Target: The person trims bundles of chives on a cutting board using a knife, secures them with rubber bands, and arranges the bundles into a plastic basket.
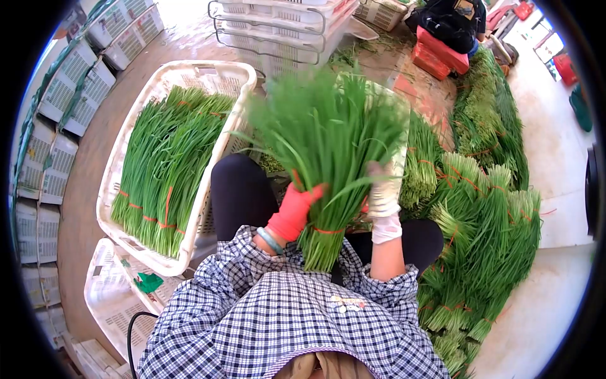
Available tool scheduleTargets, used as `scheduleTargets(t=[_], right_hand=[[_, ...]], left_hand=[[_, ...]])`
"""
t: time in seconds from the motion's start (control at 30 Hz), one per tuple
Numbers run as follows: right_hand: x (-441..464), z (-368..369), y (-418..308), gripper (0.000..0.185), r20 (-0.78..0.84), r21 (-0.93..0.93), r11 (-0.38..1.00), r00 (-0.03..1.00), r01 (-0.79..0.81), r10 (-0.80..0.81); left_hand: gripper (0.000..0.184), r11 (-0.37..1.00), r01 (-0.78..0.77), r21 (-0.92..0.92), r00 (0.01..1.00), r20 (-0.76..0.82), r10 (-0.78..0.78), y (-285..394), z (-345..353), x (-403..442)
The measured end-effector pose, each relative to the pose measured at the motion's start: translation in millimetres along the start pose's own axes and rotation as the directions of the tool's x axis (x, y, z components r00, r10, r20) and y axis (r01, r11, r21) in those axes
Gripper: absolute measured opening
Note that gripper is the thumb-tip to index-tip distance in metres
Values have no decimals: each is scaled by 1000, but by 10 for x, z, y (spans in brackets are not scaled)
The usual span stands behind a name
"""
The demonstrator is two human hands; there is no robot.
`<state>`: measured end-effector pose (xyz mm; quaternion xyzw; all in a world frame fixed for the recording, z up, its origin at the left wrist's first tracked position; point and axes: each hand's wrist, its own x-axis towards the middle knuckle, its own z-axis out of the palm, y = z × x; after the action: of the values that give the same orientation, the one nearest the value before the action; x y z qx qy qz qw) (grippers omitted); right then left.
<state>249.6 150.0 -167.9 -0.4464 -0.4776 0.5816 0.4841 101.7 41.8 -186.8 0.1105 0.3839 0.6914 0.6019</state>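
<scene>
Green bunch [334,145] is in front of our lap, with its stem ends close to our checked top [303,309] and its leafy top pointing away from us. A thin red band [328,231] goes around it near the stem ends. Our left hand [295,211], in a red glove, has its fingers closed around the near side of the leaves. Our right hand [383,192], in a pale striped glove, is at the other side of the leaves, but it is blurry, so we cannot tell if its fingers are spread or pressed together.

On our left, a white crate [108,177] holds many tied bunches [170,164] side by side, with red bands low on their stems. Another white basket [104,303] sits partly under it, with a green scrap [148,282] in it. On our right, a big heap [486,240] of tied greens lies in a long pile.

Farther off, more crates [271,38] stand stacked up past the leafy top. To their right is a red box [439,55] with a black thing [448,25] on it. Along the far left we see a row of pale crates [66,79]
</scene>
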Motion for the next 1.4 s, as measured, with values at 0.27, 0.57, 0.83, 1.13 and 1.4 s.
scheduleTargets(t=[0.27,0.57,0.83,1.13,1.4], right_hand=[[105,-107,-106,58,-44,71,996,998,-45,48],[-205,-155,-243,53,23,283,958,999,-46,41],[-317,-112,-352,83,111,203,978,992,40,-64],[-447,-263,284,91,524,229,935,844,-272,117],[-231,-959,932,76,581,530,757,814,-383,4]], left_hand=[[36,968,-243,66,969,64,239,140,25,-52],[39,979,-203,10,978,48,202,108,-82,-29],[35,972,-234,-8,970,63,234,216,-4,-5],[52,715,-554,427,825,396,403,724,1008,-612],[32,471,-67,880,830,311,-463,964,-91,-261]])
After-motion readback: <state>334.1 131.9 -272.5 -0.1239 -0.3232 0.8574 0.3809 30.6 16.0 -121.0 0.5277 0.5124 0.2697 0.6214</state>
